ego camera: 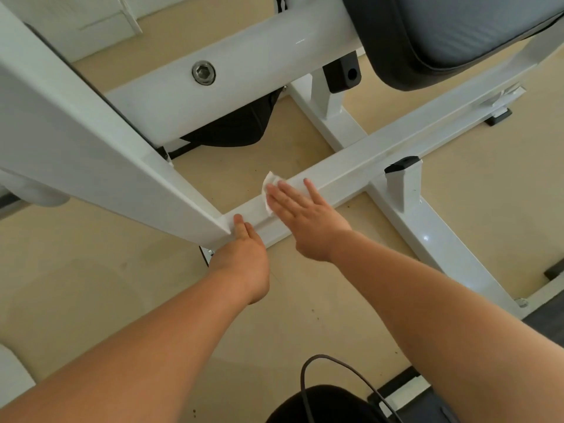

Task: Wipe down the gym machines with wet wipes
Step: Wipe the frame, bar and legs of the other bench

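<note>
The right hand (308,221) lies flat, fingers straight and spread, pressing a white wet wipe (270,181) onto the top of the machine's low white crossbar (351,169). The wipe shows just past the fingertips, crumpled at the bar's far edge. The left hand (244,257) is released, seen edge-on, its straight fingers touching the same bar just beside where the slanted white post (91,148) meets it. Both hands are near each other but apart. A thick white beam with a hex bolt (203,72) crosses above, and a dark padded seat (457,35) sits at upper right. The floor (91,285) is tan. A thin dark cable (335,361) loops at the bottom.
</note>
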Demonstrator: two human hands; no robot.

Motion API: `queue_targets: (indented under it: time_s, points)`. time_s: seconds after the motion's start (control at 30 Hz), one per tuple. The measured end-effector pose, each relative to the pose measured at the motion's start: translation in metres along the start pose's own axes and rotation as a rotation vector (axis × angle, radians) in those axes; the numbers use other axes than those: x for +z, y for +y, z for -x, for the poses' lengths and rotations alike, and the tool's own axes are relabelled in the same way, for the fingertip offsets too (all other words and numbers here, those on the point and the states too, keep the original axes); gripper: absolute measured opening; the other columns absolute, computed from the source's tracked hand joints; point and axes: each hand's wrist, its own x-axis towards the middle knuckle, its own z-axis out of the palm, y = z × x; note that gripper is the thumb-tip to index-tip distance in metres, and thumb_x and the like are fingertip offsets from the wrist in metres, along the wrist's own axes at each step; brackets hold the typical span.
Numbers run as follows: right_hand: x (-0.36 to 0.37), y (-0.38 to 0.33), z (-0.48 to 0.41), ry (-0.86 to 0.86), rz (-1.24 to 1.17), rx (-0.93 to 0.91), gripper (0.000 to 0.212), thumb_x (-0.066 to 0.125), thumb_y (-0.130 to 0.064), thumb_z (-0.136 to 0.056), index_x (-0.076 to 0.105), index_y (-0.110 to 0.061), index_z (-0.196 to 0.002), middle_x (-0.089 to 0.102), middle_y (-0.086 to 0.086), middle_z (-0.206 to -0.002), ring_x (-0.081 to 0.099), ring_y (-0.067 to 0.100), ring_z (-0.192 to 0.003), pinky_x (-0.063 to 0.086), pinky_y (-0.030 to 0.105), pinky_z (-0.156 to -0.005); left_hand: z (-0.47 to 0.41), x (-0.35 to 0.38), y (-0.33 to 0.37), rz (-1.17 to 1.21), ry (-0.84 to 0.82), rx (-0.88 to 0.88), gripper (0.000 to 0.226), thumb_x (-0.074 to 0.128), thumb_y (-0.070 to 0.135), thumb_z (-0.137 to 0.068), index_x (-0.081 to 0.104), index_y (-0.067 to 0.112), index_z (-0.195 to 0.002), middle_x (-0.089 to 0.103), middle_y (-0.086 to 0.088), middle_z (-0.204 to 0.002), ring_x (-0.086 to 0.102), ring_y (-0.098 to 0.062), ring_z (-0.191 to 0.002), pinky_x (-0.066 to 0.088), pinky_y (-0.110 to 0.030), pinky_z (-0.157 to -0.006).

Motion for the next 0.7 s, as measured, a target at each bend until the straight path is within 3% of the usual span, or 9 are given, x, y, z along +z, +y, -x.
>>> queue_targets:
  time_s: [0.17,0.27,0.33,0.47,0.53,0.63,0.7]
  points:
    - [-0.005,0.092,0.002,-0.107,-0.075,0.417,0.112,0.063,-0.029,-0.086,-0.02,-0.017,-0.16,-0.031,0.01,-0.166,-0.029,0.031,-0.152,-0.006,0.057,-0.125,-0.001,-0.02,0.007,-0.053,-0.087,0.011,0.084,0.047,-0.002,-0.089,-0.003,-0.008,-0.155,-0.021,-0.024,-0.163,0.054,-0.032,-0.128,0.052,-0.035,-0.088]
    - [-0.007,0.124,0.004,-0.107,-0.167,0.587,0.116,0.068,-0.024,-0.084,-0.018,-0.016,-0.161,-0.029,0.01,-0.167,-0.027,0.03,-0.153,-0.007,0.055,-0.126,-0.002,-0.026,0.007,-0.076,-0.089,0.046,0.075,0.045,0.001,-0.092,0.005,-0.007,-0.156,-0.013,-0.024,-0.165,0.042,-0.03,-0.141,0.049,-0.035,-0.093]
    - [-0.009,0.11,-0.001,-0.097,-0.21,0.569,0.113,0.065,-0.023,-0.085,-0.018,-0.012,-0.161,-0.028,0.012,-0.167,-0.027,0.031,-0.153,-0.007,0.052,-0.127,0.0,-0.027,0.007,-0.096,-0.093,0.04,0.069,0.046,0.001,-0.091,0.018,-0.006,-0.154,-0.005,-0.026,-0.165,0.039,-0.031,-0.143,0.05,-0.035,-0.091]
    - [-0.001,0.052,0.013,-0.084,-0.148,0.21,0.106,0.049,-0.016,-0.079,-0.02,-0.009,-0.159,-0.03,0.013,-0.165,-0.031,0.029,-0.151,-0.007,0.05,-0.127,0.002,-0.027,0.015,-0.104,-0.125,0.024,0.063,0.046,-0.002,-0.087,0.032,-0.004,-0.148,0.004,-0.031,-0.163,0.037,-0.035,-0.144,0.053,-0.04,-0.098]
    - [0.002,0.057,0.018,-0.069,-0.129,0.122,0.105,0.046,-0.014,-0.079,-0.022,-0.012,-0.159,-0.029,0.008,-0.167,-0.031,0.024,-0.151,-0.009,0.048,-0.127,-0.001,-0.027,0.014,-0.09,-0.124,0.016,0.06,0.046,-0.002,-0.087,0.037,-0.001,-0.146,0.002,-0.034,-0.162,0.041,-0.035,-0.142,0.053,-0.04,-0.096]
    - [-0.002,0.111,0.017,-0.081,-0.088,0.287,0.103,0.05,-0.012,-0.086,-0.021,-0.014,-0.16,-0.027,0.007,-0.168,-0.027,0.022,-0.154,-0.009,0.045,-0.127,-0.002,-0.029,0.013,-0.026,-0.127,-0.003,0.055,0.051,0.008,-0.086,0.044,0.005,-0.141,-0.005,-0.031,-0.163,0.062,-0.03,-0.111,0.052,-0.033,-0.077]
    - [-0.01,0.151,0.022,-0.104,-0.137,0.496,0.106,0.061,-0.013,-0.089,-0.017,-0.014,-0.161,-0.026,0.008,-0.168,-0.024,0.025,-0.155,-0.008,0.045,-0.128,-0.002,-0.027,0.012,0.014,-0.115,0.011,0.059,0.052,0.014,-0.088,0.039,0.004,-0.144,-0.007,-0.026,-0.165,0.06,-0.029,-0.113,0.048,-0.031,-0.073]
